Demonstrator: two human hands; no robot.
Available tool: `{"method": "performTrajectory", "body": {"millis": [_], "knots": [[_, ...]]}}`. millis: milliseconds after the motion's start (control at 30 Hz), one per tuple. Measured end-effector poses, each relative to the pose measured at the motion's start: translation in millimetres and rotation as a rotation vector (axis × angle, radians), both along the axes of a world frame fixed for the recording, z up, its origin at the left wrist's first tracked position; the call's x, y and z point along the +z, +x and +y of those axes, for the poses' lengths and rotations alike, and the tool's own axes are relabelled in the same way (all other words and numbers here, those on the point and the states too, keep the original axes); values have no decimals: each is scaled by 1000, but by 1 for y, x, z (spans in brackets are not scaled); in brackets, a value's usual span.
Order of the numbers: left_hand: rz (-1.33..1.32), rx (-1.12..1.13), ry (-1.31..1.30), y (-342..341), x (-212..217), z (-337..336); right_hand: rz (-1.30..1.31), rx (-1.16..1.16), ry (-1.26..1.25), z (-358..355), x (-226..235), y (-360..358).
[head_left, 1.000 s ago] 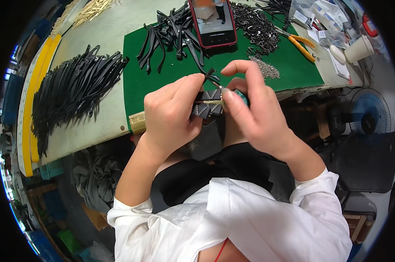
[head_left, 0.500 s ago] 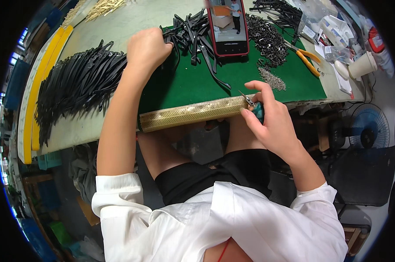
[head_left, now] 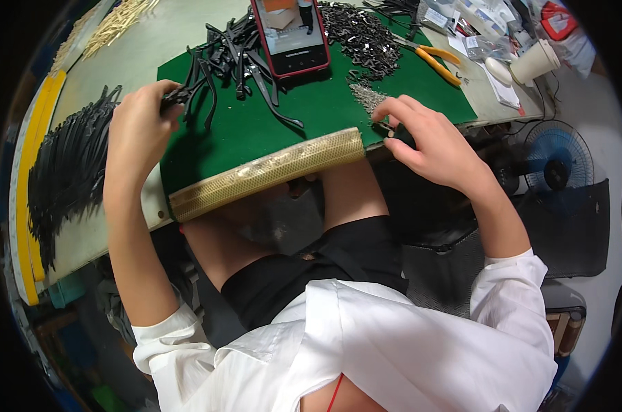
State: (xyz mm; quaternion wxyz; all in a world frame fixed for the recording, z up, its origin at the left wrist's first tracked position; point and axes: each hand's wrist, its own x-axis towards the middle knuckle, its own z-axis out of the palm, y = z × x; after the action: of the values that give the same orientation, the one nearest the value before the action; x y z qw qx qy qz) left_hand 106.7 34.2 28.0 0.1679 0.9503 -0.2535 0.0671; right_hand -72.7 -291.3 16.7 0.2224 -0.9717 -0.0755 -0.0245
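Observation:
My left hand [head_left: 139, 123] is closed around black eyeglass temples [head_left: 176, 100], whose ends stick out by its thumb. It is over the mat's left side, between a loose pile of black temples [head_left: 236, 51] and a dense row of them [head_left: 70, 172]. My right hand [head_left: 431, 141] is curled at the mat's right front edge around a small metal-tipped hand tool [head_left: 385, 126]; its handle is mostly hidden by the fingers. Beyond that tool lies a heap of tiny silvery metal pieces [head_left: 367, 98]. A gold mesh-patterned roll [head_left: 269, 168] runs along the mat's front edge.
A phone [head_left: 293, 41] lies on the green mat [head_left: 304, 103], beside a heap of small black pieces [head_left: 366, 44]. Orange-handled pliers [head_left: 438, 65], a white cup [head_left: 537, 62] and plastic bags are at right. Yellow strips [head_left: 26, 199] edge the left; a fan [head_left: 558, 154] stands below right.
My left hand has moved left and nearer from the loose pile, with black temples now showing in its grip. The whole view has shifted. My right hand still holds the small tool.

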Motion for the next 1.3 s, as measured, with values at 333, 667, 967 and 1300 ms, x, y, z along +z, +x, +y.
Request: {"method": "performTrajectory", "body": {"millis": [333,667,967,1300], "knots": [[288,-154,-546,-29,-11,-8,29,45,-79,7,-1,9],[373,-188,-956,-52,-13,-38,57,-15,-105,11,2,6],[498,-194,-818,-55,-6,-39,60,-18,-168,17,5,12],[299,-255,-873,-88,-15,-53,-71,62,-146,11,2,15]]}}
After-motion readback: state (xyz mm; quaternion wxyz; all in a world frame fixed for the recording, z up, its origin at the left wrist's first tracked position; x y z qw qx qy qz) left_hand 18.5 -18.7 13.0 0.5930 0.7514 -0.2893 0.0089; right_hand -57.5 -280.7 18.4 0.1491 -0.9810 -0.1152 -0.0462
